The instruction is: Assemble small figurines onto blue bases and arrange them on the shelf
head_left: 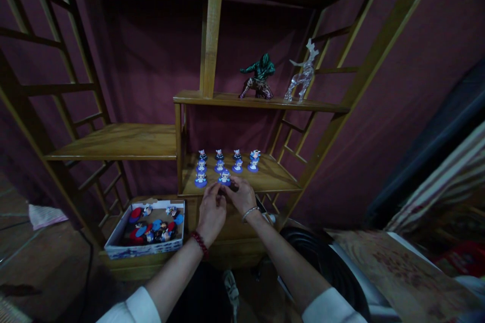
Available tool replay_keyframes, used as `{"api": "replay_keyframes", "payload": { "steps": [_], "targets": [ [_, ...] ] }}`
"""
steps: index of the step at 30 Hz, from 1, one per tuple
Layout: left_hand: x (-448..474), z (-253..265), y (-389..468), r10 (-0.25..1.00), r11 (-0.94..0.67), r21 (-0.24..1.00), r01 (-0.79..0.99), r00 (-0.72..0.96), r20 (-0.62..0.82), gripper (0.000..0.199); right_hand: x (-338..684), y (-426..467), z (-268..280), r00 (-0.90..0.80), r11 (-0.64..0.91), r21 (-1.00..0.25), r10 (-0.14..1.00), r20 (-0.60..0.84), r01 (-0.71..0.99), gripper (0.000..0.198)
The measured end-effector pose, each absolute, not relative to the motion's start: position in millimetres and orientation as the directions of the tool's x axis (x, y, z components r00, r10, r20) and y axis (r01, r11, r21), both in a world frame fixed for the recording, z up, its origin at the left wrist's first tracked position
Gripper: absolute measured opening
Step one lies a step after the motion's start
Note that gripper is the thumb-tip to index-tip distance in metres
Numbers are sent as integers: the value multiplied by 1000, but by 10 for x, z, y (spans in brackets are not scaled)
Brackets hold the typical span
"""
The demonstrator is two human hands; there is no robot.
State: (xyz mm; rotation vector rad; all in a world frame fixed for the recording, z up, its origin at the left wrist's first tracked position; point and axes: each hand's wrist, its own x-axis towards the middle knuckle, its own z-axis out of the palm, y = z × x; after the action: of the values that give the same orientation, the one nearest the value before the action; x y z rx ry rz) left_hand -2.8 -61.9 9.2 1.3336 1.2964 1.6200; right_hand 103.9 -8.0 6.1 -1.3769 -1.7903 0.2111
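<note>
Both hands meet at the front edge of the middle shelf [280, 180], around a small purple-and-white figurine [224, 177] on a round purple base. My left hand [212, 209], with a red bead bracelet on the wrist, has its fingers closed at the front of that base. From the right, my right hand [241, 196], wearing a silver bracelet, pinches the same base. To its left stands a matching figurine [200, 178]. Behind are rows of several similar upright figurines [220, 165], the rearmost ones with darker bases. Whether the held figurine rests on the wood is hidden by my fingers.
An open cardboard box [182, 227] of loose figurines sits low on the left. On the shelf above stand a green crouching figure [261, 76] and a clear deer figurine [303, 74]. The wooden frame post [364, 68] slants up on the right. A black coil [322, 257] lies below.
</note>
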Motion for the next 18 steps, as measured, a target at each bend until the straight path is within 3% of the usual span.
{"api": "replay_keyframes", "payload": {
  "steps": [6,18],
  "targets": [
    [-27,32,-510,933,-293,875,387,-85,350,43,1021,19,74,-40,328,-509,868,495,796,26],
    [-64,58,-389,961,-216,850,480,-52,273,43,979,145,61,-13,238,-469,901,433,851,29]
  ]
}}
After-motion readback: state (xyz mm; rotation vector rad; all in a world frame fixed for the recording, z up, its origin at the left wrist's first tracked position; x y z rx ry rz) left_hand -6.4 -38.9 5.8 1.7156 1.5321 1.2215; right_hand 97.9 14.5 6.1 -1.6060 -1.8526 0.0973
